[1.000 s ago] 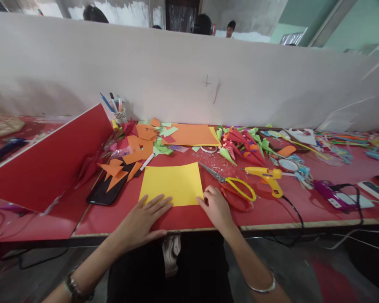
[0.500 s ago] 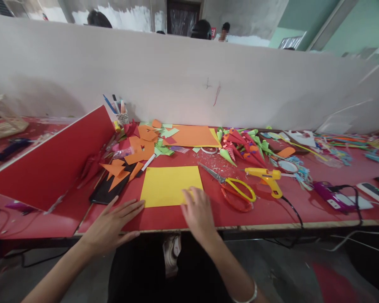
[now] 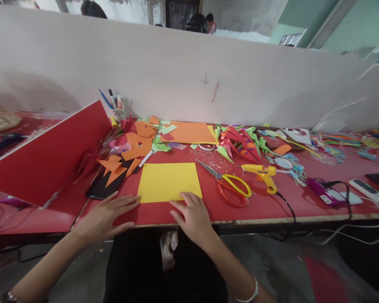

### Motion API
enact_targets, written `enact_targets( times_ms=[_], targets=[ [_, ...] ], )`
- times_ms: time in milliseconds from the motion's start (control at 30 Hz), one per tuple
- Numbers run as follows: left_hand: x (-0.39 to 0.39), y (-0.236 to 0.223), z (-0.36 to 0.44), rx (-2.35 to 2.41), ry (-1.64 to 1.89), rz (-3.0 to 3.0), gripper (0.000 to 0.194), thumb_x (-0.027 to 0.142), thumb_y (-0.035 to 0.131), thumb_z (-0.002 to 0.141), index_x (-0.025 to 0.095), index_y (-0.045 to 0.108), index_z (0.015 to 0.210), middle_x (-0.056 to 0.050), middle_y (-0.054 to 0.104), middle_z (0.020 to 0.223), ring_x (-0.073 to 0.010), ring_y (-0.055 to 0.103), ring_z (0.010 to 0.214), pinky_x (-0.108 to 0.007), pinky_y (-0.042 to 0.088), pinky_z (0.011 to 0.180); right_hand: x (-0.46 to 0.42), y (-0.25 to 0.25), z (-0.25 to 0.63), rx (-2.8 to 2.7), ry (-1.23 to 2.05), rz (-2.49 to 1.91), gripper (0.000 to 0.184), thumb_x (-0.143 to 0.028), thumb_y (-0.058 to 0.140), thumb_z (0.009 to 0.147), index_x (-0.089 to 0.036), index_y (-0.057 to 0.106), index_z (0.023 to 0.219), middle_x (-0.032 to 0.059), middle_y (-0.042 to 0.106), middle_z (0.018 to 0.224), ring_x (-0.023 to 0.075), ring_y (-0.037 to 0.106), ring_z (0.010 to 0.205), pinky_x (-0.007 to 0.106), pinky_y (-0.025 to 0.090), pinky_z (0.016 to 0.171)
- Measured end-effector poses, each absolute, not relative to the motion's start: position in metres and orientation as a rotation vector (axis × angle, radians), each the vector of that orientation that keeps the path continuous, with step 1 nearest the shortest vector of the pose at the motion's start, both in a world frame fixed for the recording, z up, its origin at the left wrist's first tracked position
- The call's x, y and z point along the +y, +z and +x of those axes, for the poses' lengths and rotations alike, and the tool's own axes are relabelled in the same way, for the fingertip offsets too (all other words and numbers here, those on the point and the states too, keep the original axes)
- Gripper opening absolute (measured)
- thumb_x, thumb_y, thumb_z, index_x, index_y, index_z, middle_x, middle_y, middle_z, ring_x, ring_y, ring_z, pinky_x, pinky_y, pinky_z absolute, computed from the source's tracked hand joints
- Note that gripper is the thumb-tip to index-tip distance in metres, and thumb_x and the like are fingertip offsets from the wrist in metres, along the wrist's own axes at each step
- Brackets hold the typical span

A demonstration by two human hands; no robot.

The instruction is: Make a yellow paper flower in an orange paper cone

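Observation:
A yellow sheet of paper (image 3: 169, 182) lies flat on the red table (image 3: 158, 214) in front of me. My left hand (image 3: 110, 213) rests open by its lower left corner, fingertips at the edge. At the lower right part of the sheet is my right hand (image 3: 192, 214), fingers apart, their tips on or just at the near edge. Neither hand holds anything. To the right of the paper lie scissors (image 3: 233, 185) with one yellow and one red handle loop. Beyond them is a yellow glue gun (image 3: 262, 173) with a black cord.
A red board (image 3: 50, 155) leans at the left. Orange paper scraps (image 3: 115, 166) partly cover a black phone (image 3: 104, 185). Behind the sheet lie orange paper (image 3: 189, 132) and a heap of red and green paper cones (image 3: 240, 141). A purple device (image 3: 324, 191) sits right, near a pen cup (image 3: 118, 112) wall.
My right hand has drawn back from over the yellow paper to its near edge, its blur gone. The left hand stays by the corner. The whole view has shifted slightly.

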State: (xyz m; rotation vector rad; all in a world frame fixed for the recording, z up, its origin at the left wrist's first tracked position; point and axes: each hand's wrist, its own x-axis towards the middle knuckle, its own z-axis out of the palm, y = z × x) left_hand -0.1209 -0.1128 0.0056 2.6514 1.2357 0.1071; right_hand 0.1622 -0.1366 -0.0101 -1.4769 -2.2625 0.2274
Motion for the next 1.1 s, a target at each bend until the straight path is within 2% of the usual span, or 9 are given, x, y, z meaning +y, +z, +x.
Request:
enact_targets(
  times_ms=[333,467,533,600,667,800,900,1000,1100],
  targets=[
    [-0.104,0.002,-0.131,1.148,0.173,2.684,0.041,0.041,0.048,0.08,0.032,0.048,0.12,0.0,0.051,0.124,-0.0205,0.048,0.114,-0.039,0.034,0.099,-0.14,-0.009,0.235,-2.232,0.079,-1.656,0.028,-0.032,0.045,0.083,-0.027,0.062,0.105,0.0081,0.051,0.119,0.026,0.042,0.111,0.043,0.04,0.087],
    [-0.098,0.004,-0.113,1.296,0.146,2.71,0.032,0.042,0.043,0.083,0.024,0.06,0.103,-0.005,0.06,0.111,-0.0221,0.053,0.105,-0.038,0.04,0.092,-0.13,-0.005,0.235,-2.248,-0.031,-1.656,0.025,-0.027,0.046,0.083,-0.019,0.063,0.099,0.0115,0.051,0.12,0.0281,0.043,0.111,0.044,0.038,0.089],
    [-0.094,0.006,-0.094,1.361,0.158,2.745,0.034,0.045,0.044,0.081,0.021,0.06,0.1,-0.009,0.06,0.108,-0.0248,0.052,0.105,-0.041,0.039,0.091,-0.118,-0.003,0.226,-2.316,0.032,-1.529,0.028,-0.028,0.049,0.081,-0.018,0.058,0.106,0.0116,0.049,0.122,0.0259,0.044,0.112,0.041,0.038,0.091],
    [-0.088,0.007,-0.073,1.33,0.197,2.756,0.039,0.046,0.049,0.078,0.021,0.054,0.108,-0.01,0.053,0.117,-0.0257,0.047,0.11,-0.04,0.038,0.092,-0.104,-0.003,0.215,-2.441,0.131,-1.342,0.039,-0.032,0.055,0.078,-0.018,0.051,0.114,0.0103,0.048,0.124,0.0223,0.044,0.112,0.035,0.039,0.091],
    [-0.083,0.006,-0.056,1.268,0.202,2.732,0.045,0.041,0.053,0.077,0.021,0.046,0.117,-0.01,0.048,0.121,-0.0241,0.045,0.111,-0.037,0.04,0.089,-0.092,-0.003,0.205,-2.554,0.065,-1.267,0.037,-0.031,0.056,0.078,-0.017,0.051,0.112,0.0101,0.053,0.116,0.021,0.049,0.106,0.032,0.042,0.086],
    [-0.075,0.006,-0.038,1.237,0.166,2.776,0.038,0.033,0.053,0.079,0.02,0.048,0.114,-0.009,0.05,0.116,-0.0224,0.049,0.105,-0.035,0.041,0.086,-0.081,-0.003,0.198,-2.703,-0.182,-1.197,0.012,-0.016,0.049,0.082,-0.015,0.058,0.088,0.0061,0.061,0.085,0.0181,0.055,0.082,0.033,0.041,0.082],
    [-0.072,0.012,-0.029,1.237,0.206,2.899,0.029,0.024,0.052,0.079,0.018,0.051,0.107,-0.007,0.057,0.106,-0.0207,0.054,0.096,-0.034,0.039,0.086,-0.077,0.003,0.2,-2.718,-0.338,-1.077,0.015,-0.009,0.044,0.082,-0.015,0.057,0.079,0.0036,0.06,0.076,0.0158,0.053,0.075,0.033,0.036,0.086],
    [-0.069,0.028,-0.015,1.235,0.328,3.039,0.017,0.016,0.045,0.082,0.018,0.055,0.096,-0.004,0.063,0.089,-0.017,0.057,0.082,-0.033,0.037,0.085,-0.073,0.018,0.199,-2.611,-0.456,-1.024,0.018,-0.01,0.042,0.083,-0.017,0.056,0.074,0.0018,0.057,0.072,0.0143,0.051,0.071,0.031,0.036,0.085],
    [-0.067,0.051,0.001,1.232,0.423,3.187,0.017,0.019,0.04,0.086,0.017,0.055,0.078,-0.001,0.06,0.07,-0.0148,0.055,0.066,-0.031,0.038,0.074,-0.069,0.039,0.193,-2.496,-0.557,-0.979,0.018,-0.012,0.04,0.082,-0.017,0.054,0.072,0.0011,0.055,0.069,0.0139,0.05,0.07,0.032,0.032,0.089]
  ],
)
